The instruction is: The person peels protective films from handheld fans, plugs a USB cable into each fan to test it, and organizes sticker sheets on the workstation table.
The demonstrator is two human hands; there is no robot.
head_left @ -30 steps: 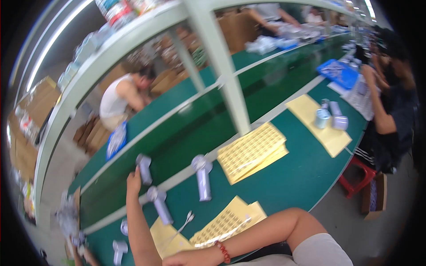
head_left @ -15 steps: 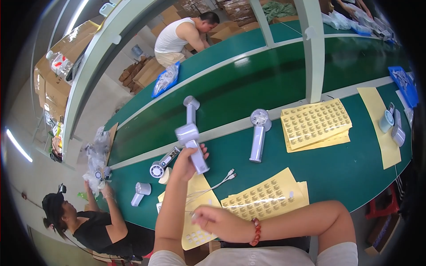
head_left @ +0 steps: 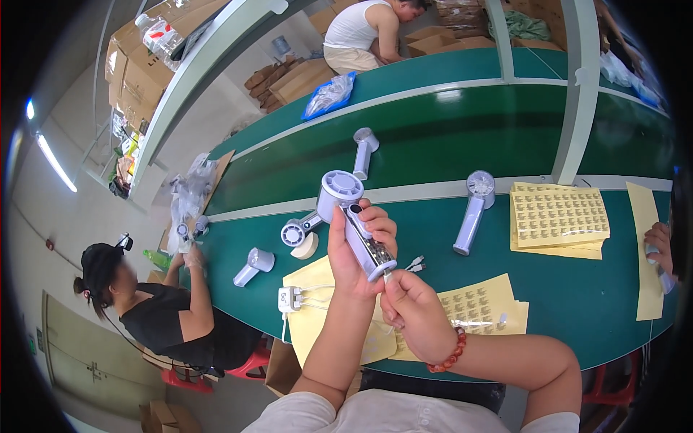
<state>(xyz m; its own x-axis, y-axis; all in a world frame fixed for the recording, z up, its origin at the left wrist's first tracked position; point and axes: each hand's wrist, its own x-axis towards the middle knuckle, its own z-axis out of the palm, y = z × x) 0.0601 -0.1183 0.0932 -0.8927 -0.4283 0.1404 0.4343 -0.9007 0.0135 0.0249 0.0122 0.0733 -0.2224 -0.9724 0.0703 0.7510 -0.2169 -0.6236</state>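
Left hand [head_left: 351, 249] is wrapped around the handle of a pale lavender handheld fan [head_left: 355, 220], fingers curled shut over it. The fan is held above the green table [head_left: 577, 310] near frame centre, round head at 11 o'clock, handle base at 5 o'clock. The handle's open side shows dark inner parts. Right hand [head_left: 411, 310] pinches at the handle's lower end, fingertips closed; what they grip cannot be told. Beneath the hands lies a yellow sticker sheet [head_left: 480, 310]. At 9 o'clock sits a white charger block [head_left: 290, 297] with cables. At 11 o'clock, a blue tray [head_left: 328, 96] holds clear plastic bags. More fans [head_left: 473, 211] lie at 2 o'clock.
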